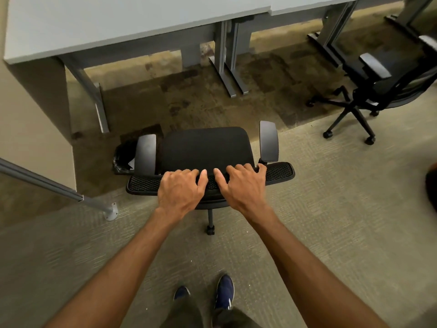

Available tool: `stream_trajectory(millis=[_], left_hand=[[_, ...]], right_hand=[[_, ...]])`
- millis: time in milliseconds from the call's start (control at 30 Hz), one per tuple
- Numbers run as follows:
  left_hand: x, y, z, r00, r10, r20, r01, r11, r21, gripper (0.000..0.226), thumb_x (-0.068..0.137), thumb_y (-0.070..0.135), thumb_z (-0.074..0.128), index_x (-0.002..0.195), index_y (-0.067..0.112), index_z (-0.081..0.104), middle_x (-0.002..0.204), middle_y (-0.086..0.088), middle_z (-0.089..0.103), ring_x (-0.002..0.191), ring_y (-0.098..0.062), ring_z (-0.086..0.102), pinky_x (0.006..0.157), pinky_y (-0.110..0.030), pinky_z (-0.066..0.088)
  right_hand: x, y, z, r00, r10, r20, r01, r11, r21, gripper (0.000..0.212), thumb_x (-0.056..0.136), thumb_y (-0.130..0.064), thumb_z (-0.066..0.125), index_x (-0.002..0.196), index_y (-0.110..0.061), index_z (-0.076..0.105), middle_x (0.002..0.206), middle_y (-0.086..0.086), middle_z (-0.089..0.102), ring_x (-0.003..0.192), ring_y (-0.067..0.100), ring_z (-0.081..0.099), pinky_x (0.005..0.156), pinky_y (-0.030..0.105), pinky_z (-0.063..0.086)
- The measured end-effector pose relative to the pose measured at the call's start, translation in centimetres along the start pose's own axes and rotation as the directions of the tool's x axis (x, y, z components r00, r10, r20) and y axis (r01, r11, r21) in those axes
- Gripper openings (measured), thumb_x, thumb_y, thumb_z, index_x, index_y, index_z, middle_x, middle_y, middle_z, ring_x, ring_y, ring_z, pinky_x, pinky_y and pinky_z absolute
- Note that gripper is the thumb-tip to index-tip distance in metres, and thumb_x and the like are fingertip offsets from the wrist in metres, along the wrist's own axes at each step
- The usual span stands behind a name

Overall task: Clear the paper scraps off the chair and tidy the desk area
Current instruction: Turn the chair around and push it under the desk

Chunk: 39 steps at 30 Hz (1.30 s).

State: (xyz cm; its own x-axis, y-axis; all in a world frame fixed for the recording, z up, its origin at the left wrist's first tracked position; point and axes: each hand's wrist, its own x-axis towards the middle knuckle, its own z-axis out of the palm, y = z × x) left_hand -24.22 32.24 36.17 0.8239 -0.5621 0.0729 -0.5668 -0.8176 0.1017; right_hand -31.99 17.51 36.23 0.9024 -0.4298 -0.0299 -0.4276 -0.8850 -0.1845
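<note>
A black office chair point(205, 147) faces the grey desk point(94, 22), its seat bare with no paper on it. Both of my hands grip the top edge of its mesh backrest point(281, 170): my left hand point(181, 188) left of centre, my right hand point(243, 185) right of centre, fingers curled over the rim. A small black bin point(124, 158) with a dark liner stands on the floor just left of the chair, partly hidden by the left armrest point(145, 151); a pale scrap shows inside it.
Desk legs point(227, 65) stand ahead under the desktop. A second black chair point(378, 86) sits at the right. A grey metal post point(59, 188) slants in from the left to a floor foot. My shoes point(223, 291) are on the carpet below.
</note>
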Motion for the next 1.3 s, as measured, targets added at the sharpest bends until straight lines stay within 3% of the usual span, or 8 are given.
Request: stream_trajectory(millis=[700, 967, 1300], left_hand=[[15.7, 3.8, 2.2, 0.990, -0.140, 0.005, 0.140, 0.989, -0.054, 0.059, 0.105, 0.046, 0.026, 0.072, 0.020, 0.068, 0.067, 0.000, 0.067, 0.064, -0.017, 0.062, 0.080, -0.041, 0.047], [22.2, 5.1, 2.3, 0.981, -0.180, 0.067, 0.186, 0.979, -0.081, 0.060, 0.106, 0.046, 0.022, 0.076, 0.020, 0.068, 0.073, -0.001, 0.069, 0.073, -0.020, 0.065, 0.084, -0.043, 0.045], [30.2, 6.5, 2.6, 0.966, -0.258, 0.035, 0.260, 0.962, -0.078, 0.061, 0.105, 0.048, 0.023, 0.069, 0.021, 0.063, 0.068, 0.000, 0.068, 0.069, -0.020, 0.064, 0.083, -0.043, 0.045]], right_hand=[[16.9, 6.3, -1.2, 0.987, -0.152, -0.053, 0.149, 0.987, -0.054, 0.062, 0.100, -0.065, 0.029, 0.080, -0.023, 0.070, 0.085, -0.002, 0.075, 0.094, 0.019, 0.068, 0.105, 0.053, 0.037], [24.2, 8.3, -2.0, 0.980, -0.196, -0.020, 0.194, 0.977, -0.088, 0.063, 0.099, -0.067, 0.029, 0.086, -0.024, 0.074, 0.089, -0.002, 0.076, 0.097, 0.018, 0.068, 0.105, 0.050, 0.038], [33.5, 10.6, -3.1, 0.960, -0.280, 0.013, 0.280, 0.958, -0.070, 0.065, 0.099, -0.069, 0.027, 0.087, -0.025, 0.074, 0.088, -0.003, 0.076, 0.097, 0.016, 0.068, 0.107, 0.049, 0.037]])
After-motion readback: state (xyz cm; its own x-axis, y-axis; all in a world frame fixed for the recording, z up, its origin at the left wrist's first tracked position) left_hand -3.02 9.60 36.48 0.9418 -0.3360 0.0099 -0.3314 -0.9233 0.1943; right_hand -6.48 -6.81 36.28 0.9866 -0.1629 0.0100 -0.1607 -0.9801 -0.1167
